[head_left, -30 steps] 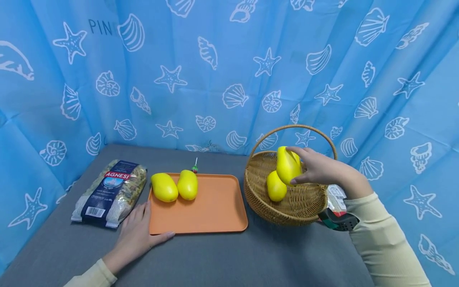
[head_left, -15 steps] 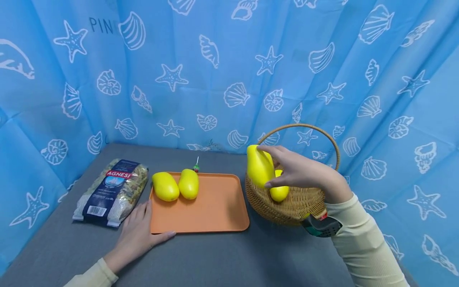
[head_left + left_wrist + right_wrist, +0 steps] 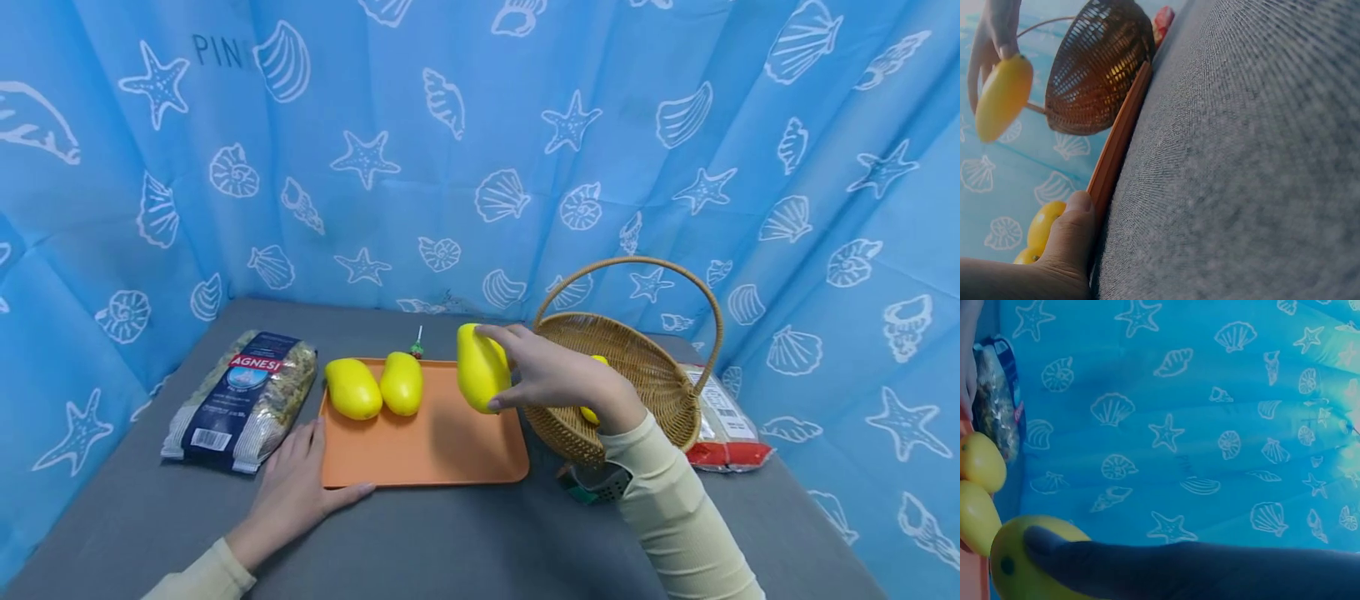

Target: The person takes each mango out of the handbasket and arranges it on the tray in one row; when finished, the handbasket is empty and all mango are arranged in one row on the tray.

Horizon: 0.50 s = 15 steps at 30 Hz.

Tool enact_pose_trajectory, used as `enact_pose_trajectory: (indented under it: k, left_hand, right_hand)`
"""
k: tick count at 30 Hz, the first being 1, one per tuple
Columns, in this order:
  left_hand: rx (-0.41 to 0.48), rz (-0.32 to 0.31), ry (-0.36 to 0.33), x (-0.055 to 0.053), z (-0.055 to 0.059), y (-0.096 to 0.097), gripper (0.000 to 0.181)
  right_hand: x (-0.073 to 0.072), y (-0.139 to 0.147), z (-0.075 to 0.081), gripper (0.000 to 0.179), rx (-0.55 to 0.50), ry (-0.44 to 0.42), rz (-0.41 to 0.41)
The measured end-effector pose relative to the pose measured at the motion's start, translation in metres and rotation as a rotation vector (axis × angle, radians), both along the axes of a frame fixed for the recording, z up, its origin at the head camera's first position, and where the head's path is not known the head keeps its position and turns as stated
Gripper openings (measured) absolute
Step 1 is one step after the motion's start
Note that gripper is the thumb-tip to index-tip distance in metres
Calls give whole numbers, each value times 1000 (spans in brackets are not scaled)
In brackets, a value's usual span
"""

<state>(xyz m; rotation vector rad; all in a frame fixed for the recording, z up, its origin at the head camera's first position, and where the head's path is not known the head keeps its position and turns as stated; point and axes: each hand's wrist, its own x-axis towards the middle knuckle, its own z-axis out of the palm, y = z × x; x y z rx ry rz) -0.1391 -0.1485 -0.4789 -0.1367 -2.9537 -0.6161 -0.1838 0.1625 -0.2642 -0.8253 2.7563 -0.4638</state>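
Observation:
In the head view my right hand (image 3: 553,371) grips a yellow mango (image 3: 478,367) between thumb and fingers, above the right part of the orange tray (image 3: 390,458). Two more mangoes, one at the tray's left (image 3: 354,390) and one beside it (image 3: 402,384), lie at its back left. My left hand (image 3: 294,479) rests at the tray's front left corner, fingers straight along the side. Its thumb (image 3: 1072,228) lies on the rim in the left wrist view. The wicker basket (image 3: 667,387) stands right of the tray, a mango (image 3: 590,415) inside mostly hidden by my right hand.
An Agnesi pasta bag (image 3: 247,400) lies left of my left hand. Behind the tray is a small green-and-red item on a white stick (image 3: 417,346). A red-and-white package (image 3: 731,425) lies right of the basket. A blue shell-print curtain (image 3: 450,167) closes off the back.
My right hand has carried the mango leftward from over the basket to over the tray, and lower. The left hand has stayed at the tray's corner.

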Motion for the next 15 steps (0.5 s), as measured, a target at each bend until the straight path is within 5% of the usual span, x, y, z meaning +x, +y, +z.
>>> enact_pose_trajectory:
  k: [15]
  left_hand:
    - [3,10,-82,0,6,1,135]
  right_hand:
    - [-22,-27,-63,87,53,-77,-142]
